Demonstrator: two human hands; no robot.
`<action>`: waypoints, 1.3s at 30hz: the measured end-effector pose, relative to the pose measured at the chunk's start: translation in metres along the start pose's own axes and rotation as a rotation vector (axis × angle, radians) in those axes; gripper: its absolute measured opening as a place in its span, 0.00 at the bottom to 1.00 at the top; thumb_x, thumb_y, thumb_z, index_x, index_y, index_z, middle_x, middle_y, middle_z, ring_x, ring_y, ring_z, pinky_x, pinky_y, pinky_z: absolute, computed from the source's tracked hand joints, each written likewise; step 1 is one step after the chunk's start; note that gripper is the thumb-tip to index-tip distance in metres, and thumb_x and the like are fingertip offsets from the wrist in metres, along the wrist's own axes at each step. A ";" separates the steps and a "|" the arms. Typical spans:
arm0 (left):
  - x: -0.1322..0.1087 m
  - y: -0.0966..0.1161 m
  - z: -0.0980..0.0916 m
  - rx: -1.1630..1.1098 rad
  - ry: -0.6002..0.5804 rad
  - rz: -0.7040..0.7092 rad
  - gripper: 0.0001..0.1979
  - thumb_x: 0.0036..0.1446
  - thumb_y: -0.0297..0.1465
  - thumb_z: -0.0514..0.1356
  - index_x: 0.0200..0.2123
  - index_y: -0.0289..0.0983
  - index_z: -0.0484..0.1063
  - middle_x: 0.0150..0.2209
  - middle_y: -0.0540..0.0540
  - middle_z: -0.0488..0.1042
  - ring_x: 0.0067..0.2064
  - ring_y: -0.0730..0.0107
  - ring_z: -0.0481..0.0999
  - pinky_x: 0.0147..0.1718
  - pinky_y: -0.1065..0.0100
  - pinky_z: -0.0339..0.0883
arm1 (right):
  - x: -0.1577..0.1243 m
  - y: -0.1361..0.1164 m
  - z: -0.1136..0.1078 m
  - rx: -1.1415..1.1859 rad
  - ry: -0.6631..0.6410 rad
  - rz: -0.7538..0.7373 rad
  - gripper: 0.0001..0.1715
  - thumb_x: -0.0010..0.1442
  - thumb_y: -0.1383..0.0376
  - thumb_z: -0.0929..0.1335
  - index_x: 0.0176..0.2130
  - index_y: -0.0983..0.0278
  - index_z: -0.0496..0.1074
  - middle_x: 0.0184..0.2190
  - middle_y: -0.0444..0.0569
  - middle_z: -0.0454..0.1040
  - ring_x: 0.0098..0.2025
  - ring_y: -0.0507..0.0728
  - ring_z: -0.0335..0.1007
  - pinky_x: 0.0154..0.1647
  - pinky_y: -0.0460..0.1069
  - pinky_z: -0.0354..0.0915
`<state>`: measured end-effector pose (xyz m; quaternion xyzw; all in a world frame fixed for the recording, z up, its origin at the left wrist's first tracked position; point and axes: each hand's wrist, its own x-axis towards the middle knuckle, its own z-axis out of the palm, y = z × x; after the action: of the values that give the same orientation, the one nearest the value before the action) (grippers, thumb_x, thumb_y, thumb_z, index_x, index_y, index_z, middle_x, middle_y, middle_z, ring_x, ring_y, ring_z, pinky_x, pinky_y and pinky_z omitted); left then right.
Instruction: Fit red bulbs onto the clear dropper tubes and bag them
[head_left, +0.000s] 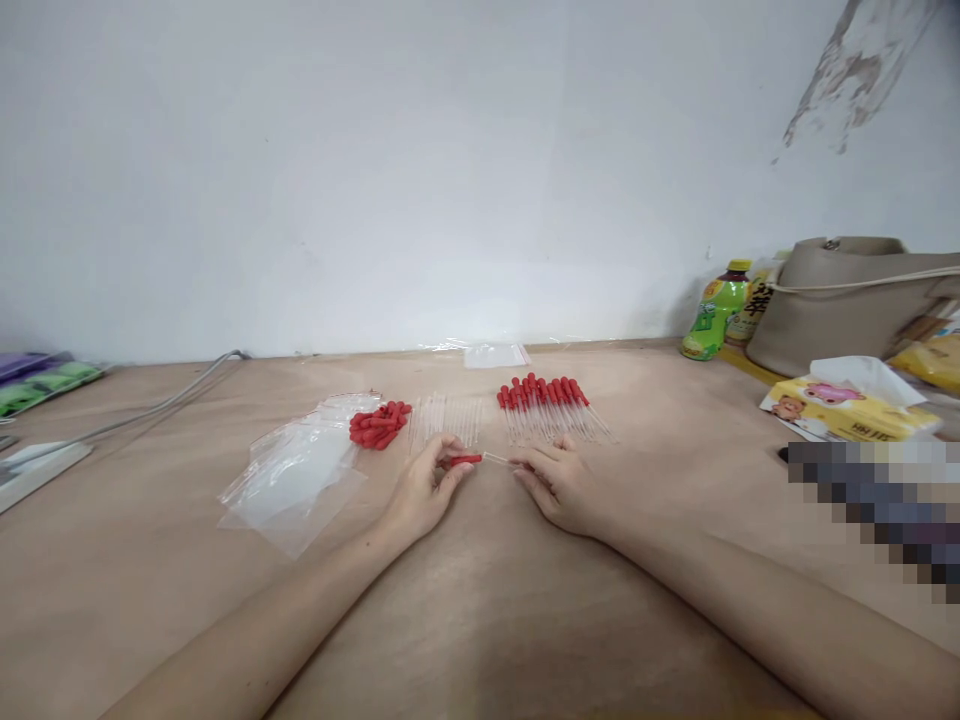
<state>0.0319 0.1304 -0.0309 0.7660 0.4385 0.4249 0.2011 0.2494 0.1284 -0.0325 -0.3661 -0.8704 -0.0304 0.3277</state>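
Between the fingertips of my left hand is a red rubber bulb, lying sideways with its end toward the right. My right hand pinches a thin clear dropper tube, whose end is very close to the bulb; whether they touch I cannot tell. A heap of loose red bulbs lies beyond my left hand. Just right of it is a row of bare clear tubes. Behind my right hand lie several droppers, each a clear tube with a red bulb at its far end.
Clear plastic bags are spread at the left, and another bag lies by the wall. A grey cable crosses the far left. At the right stand a green bottle, a beige handbag and a tissue pack.
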 end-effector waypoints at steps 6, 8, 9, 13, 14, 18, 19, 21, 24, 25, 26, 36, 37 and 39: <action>0.000 -0.001 0.001 0.004 -0.026 0.039 0.11 0.56 0.32 0.54 0.43 0.38 0.65 0.39 0.45 0.74 0.41 0.67 0.74 0.38 0.65 0.69 | 0.000 0.000 0.001 0.007 0.002 -0.017 0.12 0.60 0.67 0.58 0.40 0.64 0.68 0.34 0.49 0.73 0.31 0.52 0.65 0.37 0.50 0.51; 0.000 -0.001 0.001 0.049 -0.032 0.063 0.10 0.56 0.33 0.54 0.41 0.39 0.69 0.39 0.46 0.75 0.41 0.66 0.74 0.40 0.64 0.69 | 0.000 0.001 0.002 0.011 0.000 -0.031 0.13 0.60 0.66 0.58 0.41 0.64 0.68 0.33 0.49 0.73 0.31 0.52 0.64 0.37 0.50 0.51; 0.001 -0.001 0.002 0.071 -0.027 0.072 0.10 0.56 0.34 0.54 0.40 0.39 0.71 0.39 0.46 0.75 0.40 0.65 0.74 0.40 0.64 0.69 | -0.001 0.001 0.003 0.016 0.001 -0.039 0.13 0.61 0.66 0.58 0.41 0.64 0.68 0.33 0.50 0.72 0.31 0.52 0.64 0.37 0.50 0.51; 0.000 -0.001 0.003 0.098 -0.019 0.082 0.11 0.56 0.35 0.55 0.38 0.39 0.73 0.37 0.47 0.76 0.37 0.66 0.75 0.37 0.65 0.70 | -0.001 0.003 0.006 0.031 0.000 -0.082 0.13 0.61 0.65 0.58 0.41 0.64 0.68 0.33 0.49 0.72 0.31 0.51 0.64 0.37 0.50 0.51; 0.000 -0.001 0.003 0.093 -0.023 0.085 0.11 0.56 0.35 0.55 0.38 0.39 0.73 0.37 0.47 0.77 0.37 0.66 0.75 0.37 0.65 0.70 | -0.001 0.002 0.005 0.039 -0.005 -0.088 0.13 0.61 0.65 0.58 0.41 0.64 0.69 0.33 0.48 0.72 0.32 0.51 0.65 0.37 0.50 0.51; -0.002 -0.001 0.001 0.053 -0.063 0.104 0.09 0.56 0.33 0.54 0.36 0.39 0.74 0.36 0.48 0.77 0.36 0.67 0.75 0.36 0.68 0.69 | 0.003 0.001 -0.003 0.082 -0.045 -0.074 0.13 0.60 0.66 0.60 0.41 0.61 0.70 0.32 0.46 0.73 0.31 0.51 0.65 0.38 0.50 0.51; -0.002 0.000 0.000 0.044 -0.082 0.109 0.09 0.56 0.33 0.54 0.36 0.39 0.74 0.36 0.49 0.77 0.36 0.68 0.75 0.35 0.68 0.69 | 0.004 0.001 -0.005 0.087 -0.056 -0.065 0.13 0.60 0.66 0.60 0.41 0.60 0.71 0.32 0.46 0.74 0.31 0.51 0.65 0.38 0.50 0.51; -0.003 0.001 -0.001 0.041 -0.126 0.115 0.09 0.56 0.33 0.54 0.35 0.39 0.74 0.34 0.49 0.77 0.34 0.68 0.75 0.34 0.69 0.69 | 0.007 0.002 -0.010 0.088 -0.083 -0.065 0.13 0.59 0.66 0.60 0.40 0.59 0.72 0.31 0.45 0.74 0.29 0.50 0.65 0.37 0.50 0.51; -0.005 0.004 -0.003 0.058 -0.197 0.120 0.10 0.57 0.33 0.53 0.36 0.40 0.73 0.33 0.50 0.77 0.34 0.69 0.75 0.34 0.70 0.69 | 0.009 0.006 -0.013 0.073 -0.130 -0.101 0.13 0.60 0.65 0.60 0.40 0.58 0.72 0.32 0.45 0.74 0.29 0.51 0.65 0.38 0.50 0.51; -0.006 0.005 -0.003 0.063 -0.220 0.125 0.10 0.58 0.33 0.52 0.36 0.41 0.73 0.33 0.50 0.77 0.34 0.69 0.75 0.34 0.70 0.69 | 0.009 0.007 -0.013 0.063 -0.140 -0.119 0.14 0.60 0.65 0.60 0.40 0.57 0.72 0.32 0.45 0.74 0.30 0.51 0.65 0.38 0.50 0.51; -0.006 0.006 -0.003 0.066 -0.239 0.130 0.10 0.58 0.32 0.52 0.36 0.41 0.74 0.32 0.50 0.77 0.34 0.69 0.75 0.34 0.70 0.68 | 0.008 0.008 -0.012 0.048 -0.143 -0.136 0.14 0.60 0.65 0.60 0.40 0.57 0.72 0.32 0.46 0.74 0.31 0.51 0.66 0.38 0.50 0.51; 0.000 0.001 0.001 0.124 -0.046 0.190 0.10 0.54 0.34 0.57 0.39 0.40 0.73 0.38 0.48 0.76 0.38 0.68 0.75 0.38 0.68 0.69 | 0.002 0.010 0.003 -0.120 0.098 -0.220 0.13 0.60 0.68 0.59 0.40 0.65 0.70 0.30 0.50 0.71 0.33 0.53 0.63 0.35 0.49 0.51; 0.000 0.001 0.000 0.129 -0.037 0.207 0.11 0.54 0.34 0.57 0.40 0.40 0.72 0.39 0.48 0.76 0.38 0.68 0.75 0.39 0.67 0.69 | 0.002 0.011 0.004 -0.111 0.113 -0.229 0.12 0.60 0.67 0.59 0.39 0.66 0.70 0.29 0.49 0.71 0.32 0.53 0.62 0.34 0.49 0.52; 0.000 0.002 0.000 0.135 -0.030 0.231 0.12 0.55 0.33 0.56 0.42 0.40 0.71 0.39 0.47 0.76 0.39 0.68 0.75 0.39 0.67 0.69 | 0.001 0.012 0.007 -0.091 0.138 -0.248 0.11 0.60 0.67 0.60 0.38 0.66 0.70 0.28 0.49 0.70 0.32 0.53 0.61 0.34 0.49 0.52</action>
<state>0.0326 0.1293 -0.0296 0.8293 0.3722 0.4033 0.1052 0.2528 0.1404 -0.0399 -0.2671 -0.8821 -0.1351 0.3636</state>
